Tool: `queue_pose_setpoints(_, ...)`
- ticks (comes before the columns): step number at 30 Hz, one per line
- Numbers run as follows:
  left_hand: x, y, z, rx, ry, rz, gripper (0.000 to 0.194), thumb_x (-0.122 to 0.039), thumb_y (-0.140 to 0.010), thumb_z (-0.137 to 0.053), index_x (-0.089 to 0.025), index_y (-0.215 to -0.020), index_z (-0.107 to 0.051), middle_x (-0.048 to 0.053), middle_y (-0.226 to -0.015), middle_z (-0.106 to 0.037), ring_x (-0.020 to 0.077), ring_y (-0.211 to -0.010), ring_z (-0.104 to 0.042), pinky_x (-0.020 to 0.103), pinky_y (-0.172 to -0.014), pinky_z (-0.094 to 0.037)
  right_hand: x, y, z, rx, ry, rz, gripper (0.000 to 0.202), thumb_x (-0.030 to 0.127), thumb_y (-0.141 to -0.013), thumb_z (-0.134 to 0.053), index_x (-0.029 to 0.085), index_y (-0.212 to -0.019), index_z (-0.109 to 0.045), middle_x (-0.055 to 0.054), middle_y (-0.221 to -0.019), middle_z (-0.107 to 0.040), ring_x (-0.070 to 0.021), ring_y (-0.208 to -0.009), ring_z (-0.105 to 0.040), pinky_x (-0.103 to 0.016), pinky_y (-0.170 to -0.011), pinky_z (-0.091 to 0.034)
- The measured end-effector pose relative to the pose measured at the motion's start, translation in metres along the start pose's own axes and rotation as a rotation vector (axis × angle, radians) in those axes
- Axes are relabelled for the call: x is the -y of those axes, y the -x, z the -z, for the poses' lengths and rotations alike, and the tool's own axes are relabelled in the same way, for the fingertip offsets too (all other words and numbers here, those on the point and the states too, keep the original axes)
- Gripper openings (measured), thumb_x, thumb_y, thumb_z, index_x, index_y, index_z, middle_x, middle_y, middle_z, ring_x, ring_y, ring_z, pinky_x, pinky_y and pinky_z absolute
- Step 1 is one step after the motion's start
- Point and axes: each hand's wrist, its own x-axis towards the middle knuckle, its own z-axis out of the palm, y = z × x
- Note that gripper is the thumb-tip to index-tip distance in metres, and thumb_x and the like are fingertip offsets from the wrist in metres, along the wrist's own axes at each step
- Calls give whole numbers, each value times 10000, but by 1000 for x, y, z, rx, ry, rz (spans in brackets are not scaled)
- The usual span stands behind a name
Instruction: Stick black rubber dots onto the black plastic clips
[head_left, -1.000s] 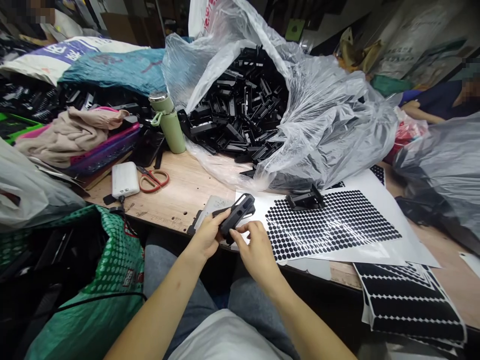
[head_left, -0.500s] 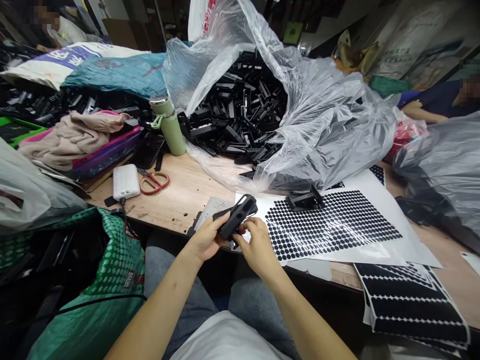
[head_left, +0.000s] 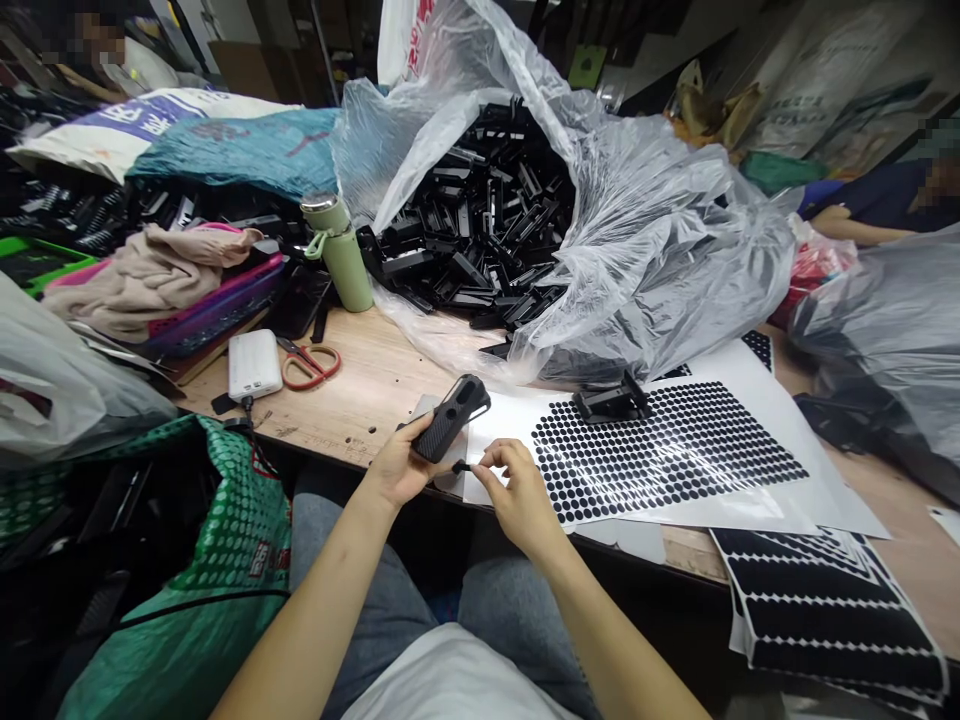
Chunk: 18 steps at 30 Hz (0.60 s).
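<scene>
A black ribbed plastic part (head_left: 450, 418) is gripped by my left hand (head_left: 399, 467), tilted up to the right above the table's front edge. My right hand (head_left: 514, 490) is closed, with a small black piece (head_left: 460, 467) pinched at its fingertips, just below the ribbed part. To the right lies a white sheet of black round stickers (head_left: 660, 450), and a black plastic assembly (head_left: 611, 400) sits on its upper edge. Behind them a large clear plastic bag (head_left: 637, 240) stands open, full of black plastic parts (head_left: 487, 220).
Red-handled scissors (head_left: 311, 367), a white power bank (head_left: 253, 363) and a green bottle (head_left: 345, 255) stand on the left of the table. A green bag (head_left: 225, 530) hangs at the lower left. Black strip sheets (head_left: 832, 610) overhang the front right edge. People sit far left and right.
My left hand has moved slightly left and turned the ribbed part. My right hand has come apart from it, and the small black piece now shows between the hands.
</scene>
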Motion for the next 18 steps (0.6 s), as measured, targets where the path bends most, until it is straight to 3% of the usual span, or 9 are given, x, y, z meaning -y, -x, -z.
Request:
queue_pose_setpoints(2, -6, -2, 6, -2, 39, -32, 291, -220, -811, -502, -131, -1078, -576, 125, -1096, -632, 302, -1003, -594, 428, -726, -525, -3, -1, 3, -3, -68, -30, 83, 279, -808, -506, 207, -767, -514, -33, -875, -534, -171, -850, -501, -310, -726, -402)
queue_pose_setpoints(7, -11, 3, 15, 249, 64, -53, 377, -267, -829, -485, -156, -1186, -530, 120, -1283, -511, 334, -1127, -503, 404, -753, -523, -8, -8, -2, -39, -366, -227, 212, 373, -757, -577, 210, -871, -504, -22, -880, -566, -156, -831, -539, -294, -726, -429)
queue_pose_setpoints(9, -7, 5, 12, 279, 55, -67, 381, -272, -831, -486, -160, -1194, -526, 127, -1282, -510, 324, -1149, -485, 378, -732, -530, -6, -9, -10, -62, -457, -257, 333, 365, -721, -620, 223, -979, -463, -22, -901, -576, -153, -832, -554, -300, -739, -444)
queue_pose_setpoints(13, 1, 9, 6, 228, 33, -102, 332, -240, -823, -495, -140, -1131, -565, 143, -1196, -576, 291, -1133, -508, 340, -710, -534, 0, -8, -22, -71, -477, -246, 508, 330, -735, -610, 243, -1165, -353, -13, -870, -592, -156, -806, -577, -329, -751, -458)
queue_pose_setpoints(18, -3, 1, 15, 35, -62, -244, 273, -265, -762, -586, -144, -1005, -611, 119, -1053, -645, 261, -955, -609, 376, -705, -533, 0, -8, -16, -333, -390, -168, 498, 326, -781, -561, 262, -1216, -325, -34, -987, -567, -158, -911, -550, -340, -812, -432)
